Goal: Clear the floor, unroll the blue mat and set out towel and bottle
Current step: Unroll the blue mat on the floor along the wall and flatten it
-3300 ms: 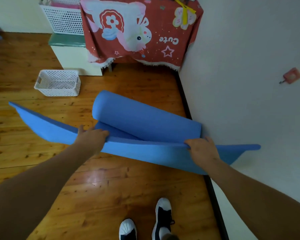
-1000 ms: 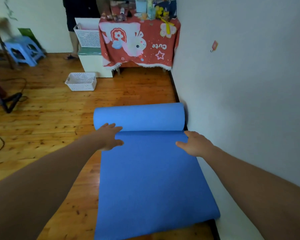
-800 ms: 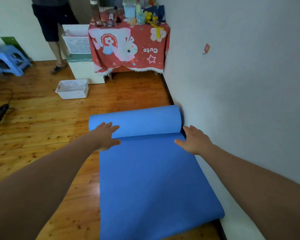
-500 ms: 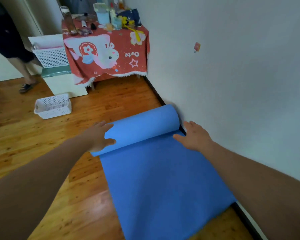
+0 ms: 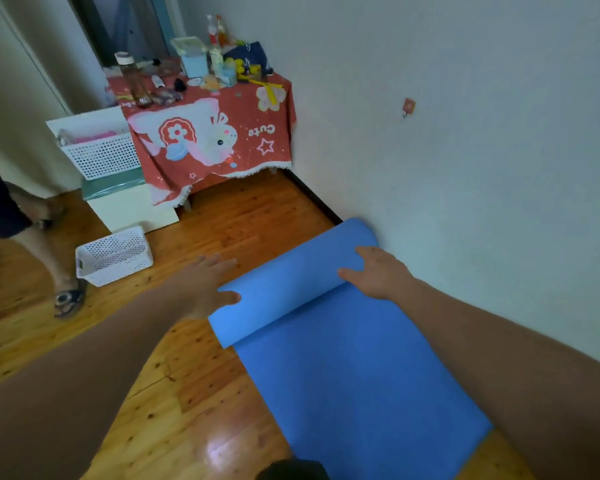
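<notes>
The blue mat (image 5: 354, 368) lies partly unrolled on the wooden floor along the white wall. Its rolled part (image 5: 291, 282) sits at the far end of the flat stretch. My left hand (image 5: 201, 285) rests flat with spread fingers on the roll's left end. My right hand (image 5: 378, 271) presses flat on the roll's right end, close to the wall. Neither hand grips anything. A clear bottle (image 5: 132, 81) with a white cap stands on the red-clothed table (image 5: 208, 133) at the back. No towel can be made out.
A small white basket (image 5: 113, 256) stands on the floor left of the roll. A larger white basket (image 5: 97, 150) sits on a white box (image 5: 129, 202) beside the table. Another person's legs and sandalled foot (image 5: 65, 296) are at the left.
The roll has moved farther from me and grown thinner, and more flat mat lies on the floor. The view has swung left. The other person has stepped closer on the left.
</notes>
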The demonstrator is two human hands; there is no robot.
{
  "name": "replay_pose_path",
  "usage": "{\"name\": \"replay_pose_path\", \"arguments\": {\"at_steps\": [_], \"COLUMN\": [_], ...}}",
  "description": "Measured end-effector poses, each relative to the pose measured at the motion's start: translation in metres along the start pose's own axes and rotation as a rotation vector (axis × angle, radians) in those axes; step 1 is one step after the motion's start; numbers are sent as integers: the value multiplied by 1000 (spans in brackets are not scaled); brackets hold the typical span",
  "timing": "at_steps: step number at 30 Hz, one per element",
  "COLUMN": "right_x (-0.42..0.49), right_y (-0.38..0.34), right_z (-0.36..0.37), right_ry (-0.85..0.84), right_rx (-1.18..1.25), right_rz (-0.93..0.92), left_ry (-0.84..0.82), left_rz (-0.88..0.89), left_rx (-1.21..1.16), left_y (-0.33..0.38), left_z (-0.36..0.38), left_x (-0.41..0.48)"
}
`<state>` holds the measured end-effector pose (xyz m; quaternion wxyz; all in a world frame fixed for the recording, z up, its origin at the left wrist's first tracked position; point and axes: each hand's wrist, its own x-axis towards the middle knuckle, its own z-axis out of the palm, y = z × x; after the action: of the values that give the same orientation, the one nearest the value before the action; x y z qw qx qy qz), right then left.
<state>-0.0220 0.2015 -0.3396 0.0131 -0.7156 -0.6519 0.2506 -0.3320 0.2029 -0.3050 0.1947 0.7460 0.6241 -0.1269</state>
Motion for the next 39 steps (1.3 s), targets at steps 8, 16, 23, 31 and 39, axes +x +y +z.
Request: {"name": "replay_pose_path", "arguments": {"at_steps": [8,16,23,31,39], "right_x": [79,140,184,188,207], "right_y": [-52,-126,-202,-261,-235], "right_z": [16,8,20,69,132], "right_ry": [128,122,272,307,245], "right_rx": [-21,50,182,338,399], "right_rz": [129,292,406,693,930], "left_ry": [47,27,-44,-188,-287], "left_rz": [127,242,438,807,944], "left_rx": [102,109,105,282,417], "left_y": [-66,-130,-169,-170,-138], "left_z": [-64,-130,-162,-179,-118], "left_x": [92,183,267,349,424]}}
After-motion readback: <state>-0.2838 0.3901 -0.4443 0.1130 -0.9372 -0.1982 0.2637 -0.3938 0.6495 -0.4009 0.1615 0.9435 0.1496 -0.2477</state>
